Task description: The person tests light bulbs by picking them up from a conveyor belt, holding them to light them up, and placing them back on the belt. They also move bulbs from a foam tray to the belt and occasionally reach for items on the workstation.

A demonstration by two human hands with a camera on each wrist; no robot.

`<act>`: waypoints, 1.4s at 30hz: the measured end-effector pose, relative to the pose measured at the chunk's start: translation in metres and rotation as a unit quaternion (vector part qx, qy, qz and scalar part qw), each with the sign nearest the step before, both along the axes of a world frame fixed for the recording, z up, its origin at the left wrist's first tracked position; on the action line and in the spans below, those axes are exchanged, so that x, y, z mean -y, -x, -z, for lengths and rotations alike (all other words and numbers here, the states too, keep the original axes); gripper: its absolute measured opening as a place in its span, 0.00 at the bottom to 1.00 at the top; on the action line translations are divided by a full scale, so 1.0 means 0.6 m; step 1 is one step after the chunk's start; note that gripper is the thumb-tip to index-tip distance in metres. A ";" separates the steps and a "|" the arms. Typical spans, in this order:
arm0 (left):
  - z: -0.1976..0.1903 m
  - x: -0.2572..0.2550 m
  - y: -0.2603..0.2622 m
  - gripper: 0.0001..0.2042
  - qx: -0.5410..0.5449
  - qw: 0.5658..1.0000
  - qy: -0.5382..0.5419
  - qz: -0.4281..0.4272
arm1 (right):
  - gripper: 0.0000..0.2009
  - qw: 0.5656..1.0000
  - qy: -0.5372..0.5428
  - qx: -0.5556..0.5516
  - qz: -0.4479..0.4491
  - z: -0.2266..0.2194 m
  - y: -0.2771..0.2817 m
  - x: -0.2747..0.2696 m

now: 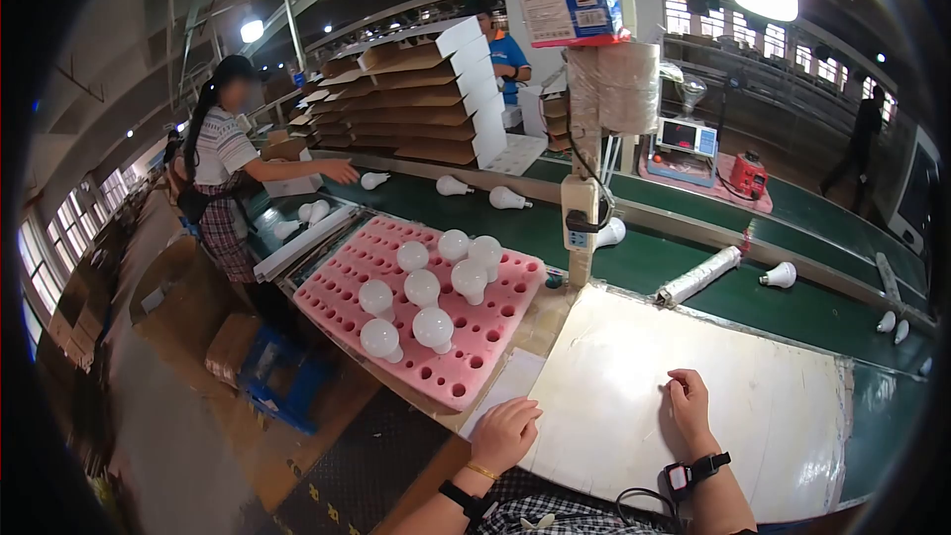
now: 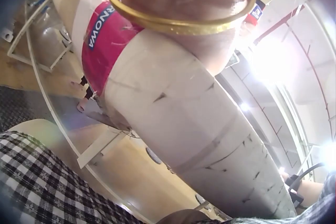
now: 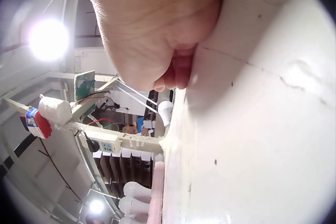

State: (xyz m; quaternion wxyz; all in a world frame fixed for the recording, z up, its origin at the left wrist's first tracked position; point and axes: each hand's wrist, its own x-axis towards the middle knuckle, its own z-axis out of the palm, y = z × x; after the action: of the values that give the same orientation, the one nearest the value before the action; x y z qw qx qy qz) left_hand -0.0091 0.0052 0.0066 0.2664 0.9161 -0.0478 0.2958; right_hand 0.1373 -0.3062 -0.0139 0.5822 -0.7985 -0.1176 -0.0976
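Note:
My left hand [image 1: 503, 433] rests at the left edge of the white work board [image 1: 713, 367], fingers together and loosely bent, holding nothing. In the left wrist view a gold bangle [image 2: 178, 26] circles that wrist over the board's surface. My right hand [image 1: 687, 402] lies on its side on the board with loosely curled fingers and nothing in them. The right wrist view shows its fingers [image 3: 181, 71] tucked against the white surface. Nearest the left hand is a pink foam tray [image 1: 396, 238] of white light bulbs, one of them a bulb [image 1: 433, 328] near its front.
A green conveyor [image 1: 654, 250] runs behind the board, carrying scattered bulbs such as one bulb [image 1: 780, 274]. A wrapped tube [image 1: 698, 275] lies along the board's back edge. A post with a socket box [image 1: 580, 213] stands there. Another person [image 1: 223, 159] reaches over the belt at left.

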 end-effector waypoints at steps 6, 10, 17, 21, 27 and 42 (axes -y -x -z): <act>0.001 0.000 -0.002 0.07 -0.005 1.000 -0.003 0.010 | 0.08 1.000 0.014 -0.006 0.010 -0.001 0.002 -0.001; -0.001 0.002 -0.002 0.07 -0.007 1.000 0.003 0.015 | 0.08 1.000 0.019 -0.020 0.011 -0.010 0.007 -0.003; 0.004 0.002 -0.003 0.07 -0.002 1.000 -0.013 0.012 | 0.08 1.000 0.026 -0.005 0.008 -0.009 0.006 -0.002; 0.003 0.002 -0.003 0.06 0.004 1.000 -0.017 0.013 | 0.08 0.999 0.041 -0.002 0.012 -0.008 0.007 -0.002; -0.004 0.005 -0.001 0.06 -0.004 1.000 -0.005 0.011 | 0.08 1.000 0.017 -0.018 0.011 -0.007 0.005 -0.001; 0.002 0.000 -0.001 0.06 0.000 1.000 -0.004 0.012 | 0.07 0.999 0.036 0.017 0.006 0.000 0.002 0.000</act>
State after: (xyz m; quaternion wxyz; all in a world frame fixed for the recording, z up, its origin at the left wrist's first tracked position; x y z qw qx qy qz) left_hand -0.0085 0.0051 0.0056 0.2658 0.9165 -0.0598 0.2928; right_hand 0.1358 -0.3065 -0.0139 0.5500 -0.8181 -0.1266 -0.1104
